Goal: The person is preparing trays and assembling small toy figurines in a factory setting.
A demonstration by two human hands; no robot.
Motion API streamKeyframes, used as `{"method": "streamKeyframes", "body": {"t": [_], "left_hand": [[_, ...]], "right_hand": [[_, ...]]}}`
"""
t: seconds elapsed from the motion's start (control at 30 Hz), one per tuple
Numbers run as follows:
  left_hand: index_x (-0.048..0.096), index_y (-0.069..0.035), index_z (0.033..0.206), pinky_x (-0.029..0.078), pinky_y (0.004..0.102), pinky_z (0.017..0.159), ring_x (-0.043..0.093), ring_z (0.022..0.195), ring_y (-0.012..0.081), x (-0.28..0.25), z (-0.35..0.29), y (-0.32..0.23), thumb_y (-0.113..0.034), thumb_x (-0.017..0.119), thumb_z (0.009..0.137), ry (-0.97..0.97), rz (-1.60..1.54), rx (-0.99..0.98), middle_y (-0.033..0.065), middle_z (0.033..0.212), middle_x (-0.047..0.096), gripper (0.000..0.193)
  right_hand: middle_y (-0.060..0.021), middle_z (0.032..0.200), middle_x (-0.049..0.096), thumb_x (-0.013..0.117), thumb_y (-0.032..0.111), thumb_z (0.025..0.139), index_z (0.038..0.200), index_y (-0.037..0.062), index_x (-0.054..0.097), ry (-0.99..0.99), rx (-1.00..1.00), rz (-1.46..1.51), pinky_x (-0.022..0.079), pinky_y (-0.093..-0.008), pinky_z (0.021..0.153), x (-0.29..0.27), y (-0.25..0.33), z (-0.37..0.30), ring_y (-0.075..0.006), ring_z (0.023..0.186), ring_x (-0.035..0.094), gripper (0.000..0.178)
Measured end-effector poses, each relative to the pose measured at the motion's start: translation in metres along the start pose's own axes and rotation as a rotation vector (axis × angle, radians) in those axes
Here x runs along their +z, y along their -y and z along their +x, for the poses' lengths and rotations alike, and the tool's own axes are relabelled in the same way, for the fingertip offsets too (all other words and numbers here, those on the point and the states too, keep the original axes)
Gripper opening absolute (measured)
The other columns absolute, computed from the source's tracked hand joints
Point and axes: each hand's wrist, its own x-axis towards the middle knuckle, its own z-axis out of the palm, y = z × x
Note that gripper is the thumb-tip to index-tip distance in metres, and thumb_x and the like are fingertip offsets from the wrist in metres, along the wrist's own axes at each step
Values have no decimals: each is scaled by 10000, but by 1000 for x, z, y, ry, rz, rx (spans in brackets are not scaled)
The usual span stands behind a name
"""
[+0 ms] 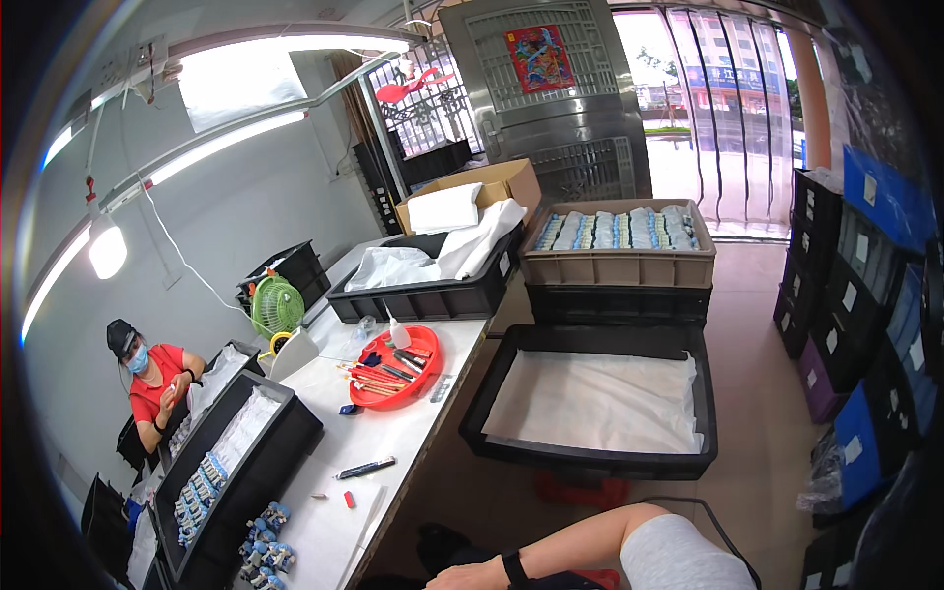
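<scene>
My right hand point(466, 576) is cut off by the lower edge, so its fingers do not show. A black band point(513, 568) circles that wrist, and the forearm comes in from a white sleeve at the right. My left hand is out of the picture. Left of the right hand, on the white table point(413, 433), lie a dark pen point(365, 468), a small red block point(349, 500) and a cluster of small blue and white figures point(264, 551). Beyond the forearm stands a black crate point(492, 433) lined with pale paper point(600, 403).
A red tray point(425, 344) holds brushes, pens and a white squeeze bottle point(397, 332). A brown crate point(619, 267) has rows of figures. Another black crate point(295, 423) stands by a seated co-worker point(157, 379). Stacked crates point(855, 285) line the right side.
</scene>
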Motion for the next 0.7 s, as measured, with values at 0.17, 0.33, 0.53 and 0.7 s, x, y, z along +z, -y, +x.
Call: {"method": "streamKeyframes", "body": {"t": [0.17,0.33,0.53,0.7], "left_hand": [[470,17,1134,424,264,775,507,938,167,0,-11,3,-148,615,787,-32,-66,-34,99,1001,543,411],[463,22,1138,438,254,744,526,902,156,-3,-15,7,-123,623,782,-41,-120,-65,88,983,554,417],[454,27,1144,455,241,708,550,860,143,-8,-3,17,-93,632,776,-16,-187,-113,76,961,568,426],[529,10,1083,451,210,626,567,722,109,-38,-59,79,-115,639,770,-535,-237,-115,68,871,614,354]], "right_hand": [[-122,859,569,636,222,591,992,83,564,97,44,-96,468,-402,639,-10,4,7,-317,764,560,431],[-134,904,546,640,224,618,1052,72,526,-8,36,-34,469,-399,654,-1,2,1,-320,810,552,475],[-171,961,538,629,235,703,1149,43,462,-27,299,44,456,-397,740,16,-29,-49,-353,893,532,514],[-205,1107,508,525,321,794,1224,-12,363,-200,1001,1,391,-373,879,38,-92,-146,-329,1039,486,567]]}}
